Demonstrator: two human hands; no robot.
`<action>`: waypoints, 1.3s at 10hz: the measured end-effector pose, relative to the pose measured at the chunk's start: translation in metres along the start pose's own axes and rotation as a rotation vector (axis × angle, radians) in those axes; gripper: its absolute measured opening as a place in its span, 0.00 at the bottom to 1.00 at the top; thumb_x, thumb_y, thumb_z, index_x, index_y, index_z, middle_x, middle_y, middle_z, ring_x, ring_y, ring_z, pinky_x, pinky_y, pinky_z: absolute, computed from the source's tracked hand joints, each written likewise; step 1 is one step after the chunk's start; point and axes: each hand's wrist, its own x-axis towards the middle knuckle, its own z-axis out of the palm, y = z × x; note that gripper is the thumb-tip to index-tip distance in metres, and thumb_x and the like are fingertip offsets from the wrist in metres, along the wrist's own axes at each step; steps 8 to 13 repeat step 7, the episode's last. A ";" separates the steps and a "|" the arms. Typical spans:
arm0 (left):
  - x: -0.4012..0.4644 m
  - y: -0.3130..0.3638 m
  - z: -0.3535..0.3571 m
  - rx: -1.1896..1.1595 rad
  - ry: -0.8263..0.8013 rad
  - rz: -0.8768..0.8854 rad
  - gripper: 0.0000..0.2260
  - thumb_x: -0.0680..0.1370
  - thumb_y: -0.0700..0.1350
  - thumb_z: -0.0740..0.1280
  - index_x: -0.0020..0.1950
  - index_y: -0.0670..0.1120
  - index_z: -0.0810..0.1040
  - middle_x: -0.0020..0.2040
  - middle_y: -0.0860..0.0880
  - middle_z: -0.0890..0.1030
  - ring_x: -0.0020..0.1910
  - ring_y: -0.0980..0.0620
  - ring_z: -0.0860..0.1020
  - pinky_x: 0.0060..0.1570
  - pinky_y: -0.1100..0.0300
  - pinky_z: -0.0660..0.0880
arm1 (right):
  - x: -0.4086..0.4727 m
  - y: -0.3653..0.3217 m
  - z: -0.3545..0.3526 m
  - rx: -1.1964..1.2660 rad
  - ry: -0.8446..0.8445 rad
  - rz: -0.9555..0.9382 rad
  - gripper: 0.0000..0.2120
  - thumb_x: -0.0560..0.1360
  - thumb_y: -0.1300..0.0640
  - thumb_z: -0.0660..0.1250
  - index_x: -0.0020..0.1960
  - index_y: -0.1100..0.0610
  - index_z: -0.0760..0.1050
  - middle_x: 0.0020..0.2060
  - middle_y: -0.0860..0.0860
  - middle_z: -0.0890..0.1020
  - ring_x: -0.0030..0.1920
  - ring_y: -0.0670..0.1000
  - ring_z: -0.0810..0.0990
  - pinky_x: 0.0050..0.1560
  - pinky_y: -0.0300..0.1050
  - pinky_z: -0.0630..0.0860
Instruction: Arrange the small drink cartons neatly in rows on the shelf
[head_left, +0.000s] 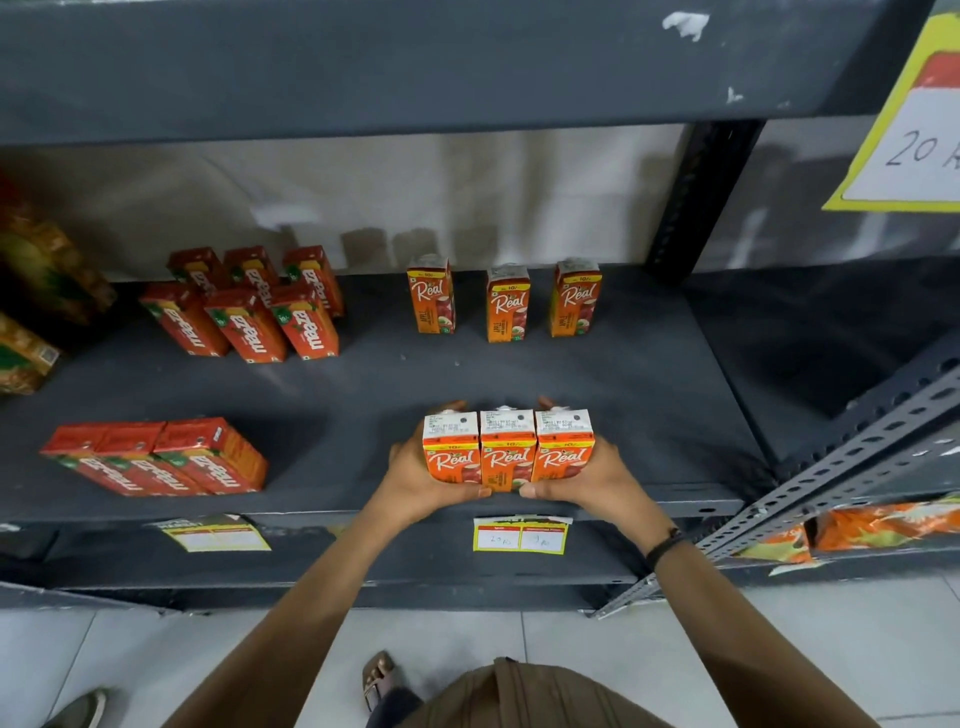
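Observation:
Three orange Real cartons (508, 448) stand side by side, pressed together near the front edge of the dark grey shelf (597, 379). My left hand (415, 480) clasps the left end of the trio. My right hand (592, 480) clasps the right end, fingers curled behind the cartons. Both thumbs press on the front faces. Three more Real cartons stand apart in a row at the back: left carton (431, 295), middle carton (506, 304), right carton (575, 299).
Red Maaza cartons (249, 306) stand in two rows at back left, three more Maaza cartons (156, 457) at front left. Larger juice packs (36, 291) sit at far left. A perforated upright (696, 202) and angled metal rails (857, 467) bound the right. Price tags (519, 535) hang on the shelf lip.

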 end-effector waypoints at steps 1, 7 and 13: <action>0.001 0.000 -0.001 0.018 -0.015 0.017 0.46 0.53 0.54 0.78 0.69 0.56 0.64 0.62 0.49 0.79 0.62 0.50 0.76 0.68 0.40 0.66 | -0.001 -0.003 -0.001 -0.008 -0.008 -0.006 0.50 0.57 0.53 0.82 0.72 0.42 0.58 0.59 0.43 0.78 0.65 0.50 0.74 0.72 0.61 0.61; -0.053 -0.027 -0.040 0.273 0.056 0.114 0.41 0.70 0.52 0.72 0.75 0.46 0.51 0.76 0.44 0.59 0.74 0.47 0.58 0.71 0.54 0.58 | -0.068 -0.015 0.025 0.127 0.321 -0.006 0.44 0.68 0.46 0.73 0.76 0.53 0.52 0.72 0.51 0.68 0.71 0.53 0.65 0.73 0.53 0.61; -0.053 -0.027 -0.040 0.273 0.056 0.114 0.41 0.70 0.52 0.72 0.75 0.46 0.51 0.76 0.44 0.59 0.74 0.47 0.58 0.71 0.54 0.58 | -0.068 -0.015 0.025 0.127 0.321 -0.006 0.44 0.68 0.46 0.73 0.76 0.53 0.52 0.72 0.51 0.68 0.71 0.53 0.65 0.73 0.53 0.61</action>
